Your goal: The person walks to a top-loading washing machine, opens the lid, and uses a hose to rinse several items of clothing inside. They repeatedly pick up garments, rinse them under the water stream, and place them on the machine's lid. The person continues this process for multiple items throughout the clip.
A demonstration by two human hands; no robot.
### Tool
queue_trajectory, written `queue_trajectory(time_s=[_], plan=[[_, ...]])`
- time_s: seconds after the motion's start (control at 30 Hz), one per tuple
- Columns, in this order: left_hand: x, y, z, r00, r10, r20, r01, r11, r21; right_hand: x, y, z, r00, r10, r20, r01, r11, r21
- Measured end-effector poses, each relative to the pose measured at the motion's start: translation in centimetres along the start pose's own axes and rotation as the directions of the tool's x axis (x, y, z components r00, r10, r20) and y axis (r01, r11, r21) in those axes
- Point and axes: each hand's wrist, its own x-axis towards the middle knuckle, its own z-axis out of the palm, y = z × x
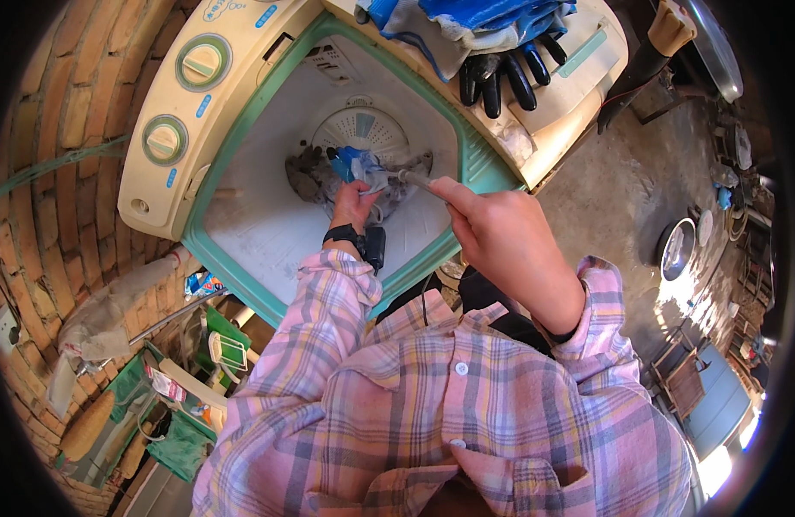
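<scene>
My left hand (353, 210), with a black band on its wrist, pinches a blue and white glove (358, 165) inside the tub of a washing machine (255, 213). My right hand (501, 223) grips a thin rod-like tool (418, 179) over the tub's right side; the tool's tip reaches to the glove, and its kind cannot be told. Greyish wet gloves or cloths (307, 174) lie at the tub's bottom, beside the round perforated plate (360, 132). A pile of blue, grey and black coated gloves (494, 39) rests on the machine's lid at the top.
A control panel with knobs (203, 63) runs along the tub's left, against a brick wall (61, 129). At lower left stands a green crate (122, 388) with assorted items. A metal basin (676, 250) sits on the concrete floor at right.
</scene>
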Motion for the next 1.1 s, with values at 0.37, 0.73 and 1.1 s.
queue_trajectory(time_s=[0.37, 0.73, 1.1], plan=[[0.0, -1.1, -1.4, 0.988, 0.137, -0.065, -0.121, 0.971, 0.204, 0.2, 1.3, 1.1, 0.999, 0.046, 0.0, -0.046, 0.999, -0.002], [-0.7, 1.4, 0.2, 1.0, 0.011, -0.025, -0.002, 0.946, 0.324, 0.1, 2.1, 0.9, 0.995, 0.099, -0.014, -0.099, 0.995, 0.0], [0.5, 5.0, -0.1, 0.991, -0.042, -0.126, 0.117, 0.72, 0.684, -0.5, 2.4, 0.9, 0.997, 0.078, 0.005, -0.078, 0.996, 0.033]])
